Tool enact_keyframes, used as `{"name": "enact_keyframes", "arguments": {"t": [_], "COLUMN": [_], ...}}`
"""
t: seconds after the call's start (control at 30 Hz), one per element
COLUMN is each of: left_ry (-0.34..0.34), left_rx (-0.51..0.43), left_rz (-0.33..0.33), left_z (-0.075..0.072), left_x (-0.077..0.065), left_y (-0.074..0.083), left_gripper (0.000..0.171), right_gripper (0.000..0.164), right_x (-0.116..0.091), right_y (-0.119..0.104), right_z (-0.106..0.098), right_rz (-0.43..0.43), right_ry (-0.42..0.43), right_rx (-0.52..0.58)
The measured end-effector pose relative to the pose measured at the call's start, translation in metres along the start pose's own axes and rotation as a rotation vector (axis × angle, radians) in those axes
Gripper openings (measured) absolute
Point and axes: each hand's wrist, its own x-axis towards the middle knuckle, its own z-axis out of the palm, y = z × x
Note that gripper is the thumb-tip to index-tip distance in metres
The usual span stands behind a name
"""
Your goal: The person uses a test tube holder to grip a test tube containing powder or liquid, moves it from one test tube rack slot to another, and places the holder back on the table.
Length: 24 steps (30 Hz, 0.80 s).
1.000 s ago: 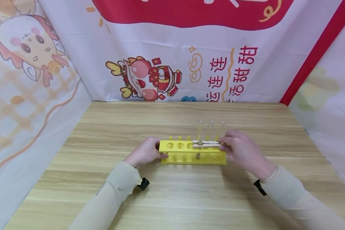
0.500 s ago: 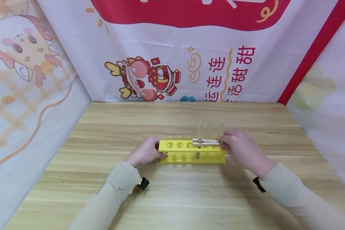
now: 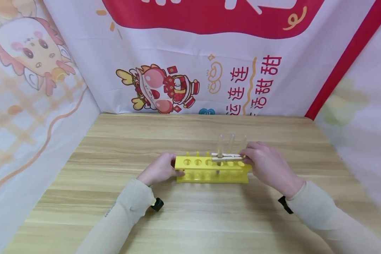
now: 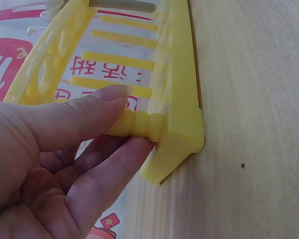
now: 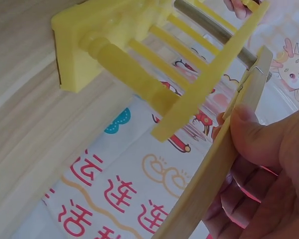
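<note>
My left hand (image 3: 160,168) grips the left end of a yellow test tube rack (image 3: 192,167). In the left wrist view its thumb and fingers close round the rack's end post (image 4: 139,123). My right hand (image 3: 268,165) holds a wooden test tube clamp (image 3: 230,159) level over the rack's right half. In the right wrist view, thumb and fingers pinch the clamp's handle. The clamp's far end is fastened near the top of a test tube with grey contents (image 5: 214,32). That tube stands upright through a hole in the rack's upper plate.
Behind the rack's right half, clear test tubes (image 3: 231,143) sit upside down on its pegs; bare yellow pegs (image 3: 197,154) show at left. The rack stands on a wood-grain table (image 3: 193,218). Printed cloth (image 3: 177,49) hangs at the back and sides.
The clamp has risen slightly relative to the rack, and the holes beneath it now show. The left hand keeps its grip. The head view has shifted a little.
</note>
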Motion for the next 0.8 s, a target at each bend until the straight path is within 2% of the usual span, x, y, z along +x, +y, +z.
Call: {"name": "enact_keyframes", "arguments": {"t": [0.5, 0.8], "left_ry": [-0.007, -0.010], "left_rx": [0.006, -0.006], "left_rz": [0.015, 0.029], "left_z": [0.003, 0.001], "left_x": [-0.001, -0.001], "left_y": [-0.003, -0.002], "left_gripper": [0.029, 0.031], "right_gripper": [0.021, 0.022], "right_x": [0.001, 0.008], "right_y": [-0.005, -0.007], "right_z": [-0.013, -0.030], "right_rz": [-0.012, -0.060], "right_ry": [0.047, 0.145], "right_rx": [-0.022, -0.016]}}
